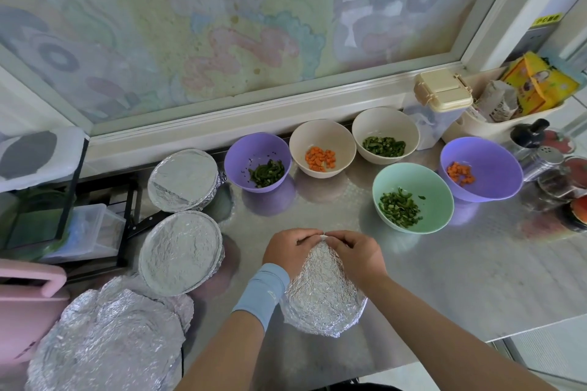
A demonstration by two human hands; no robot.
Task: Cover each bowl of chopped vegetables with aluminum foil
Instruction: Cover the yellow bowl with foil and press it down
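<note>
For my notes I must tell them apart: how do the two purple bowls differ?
The left purple bowl holds chopped green pieces; the right purple bowl holds orange cubes. The left purple bowl stands beside a foil-covered bowl; the right purple bowl stands beside the mint bowl. Both are purple and uncovered.

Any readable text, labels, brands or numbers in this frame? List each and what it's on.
Nothing reads clearly.
Yellow sticker, top right: dark characters, too blurred to read.
Yellow packet: print too small to read.
Grey packet beside it: print too blurred to read.
</note>
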